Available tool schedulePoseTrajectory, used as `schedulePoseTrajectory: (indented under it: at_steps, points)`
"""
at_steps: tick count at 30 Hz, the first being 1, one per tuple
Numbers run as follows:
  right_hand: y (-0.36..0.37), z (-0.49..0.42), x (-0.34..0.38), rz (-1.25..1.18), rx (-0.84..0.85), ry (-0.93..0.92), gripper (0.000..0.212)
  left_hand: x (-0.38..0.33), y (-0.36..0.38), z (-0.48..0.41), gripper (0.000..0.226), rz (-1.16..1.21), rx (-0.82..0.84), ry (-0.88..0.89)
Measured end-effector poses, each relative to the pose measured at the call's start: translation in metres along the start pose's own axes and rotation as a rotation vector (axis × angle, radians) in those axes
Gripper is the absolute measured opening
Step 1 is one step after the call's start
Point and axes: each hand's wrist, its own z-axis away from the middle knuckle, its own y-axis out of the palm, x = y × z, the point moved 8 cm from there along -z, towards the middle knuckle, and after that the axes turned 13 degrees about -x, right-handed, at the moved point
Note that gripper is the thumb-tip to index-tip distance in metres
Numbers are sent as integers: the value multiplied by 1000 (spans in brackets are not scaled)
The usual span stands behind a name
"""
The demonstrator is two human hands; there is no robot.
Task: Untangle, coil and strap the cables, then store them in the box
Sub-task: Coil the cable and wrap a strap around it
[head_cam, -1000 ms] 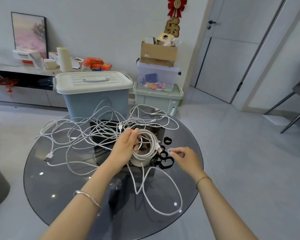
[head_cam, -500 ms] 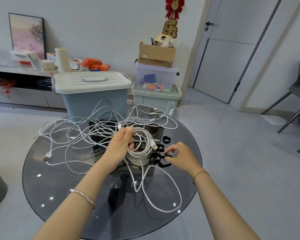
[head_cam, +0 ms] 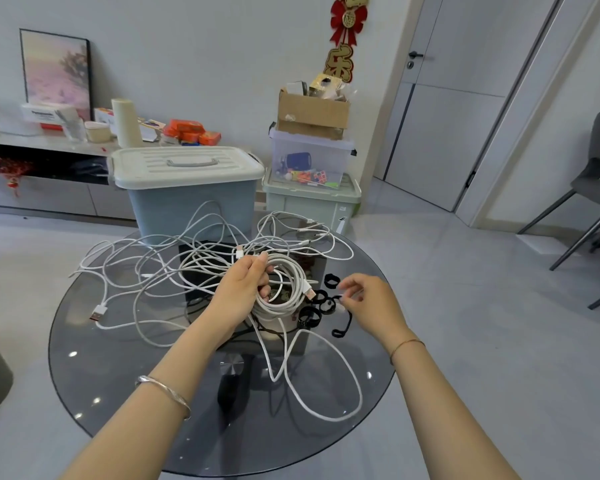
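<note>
Beyond the round dark glass table stands the lidded pale blue plastic box, and on the glass sprawl tangled white cables, the left hand gripping a coiled white cable at centre, the right hand pinching a thin black strap just beside it.

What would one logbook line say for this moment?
left hand: grips cable coil | right hand: pinches black strap | cable coil: not yet strapped | box: lid on
</note>
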Motion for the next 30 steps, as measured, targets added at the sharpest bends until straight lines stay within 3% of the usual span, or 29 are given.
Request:
schedulePoseTrajectory:
  at_steps: [6,9,16,24,30]
  points:
    - [-44,6,64,-449,-174,-9,17,1,4,7,27,96,9,-54]
    - [-51,13,83,-562,-227,20,19,5,5,11,24,153,11,-102]
    - [-50,24,98,-421,-385,-41,18,5,7,15,24,340,-45,-185]
    - [-43,37,122,-114,-563,-270,18,-6,6,22,23,209,-130,-73]
    - [-39,38,116,-142,-629,-193,24,-14,12,30,24,138,-137,7]
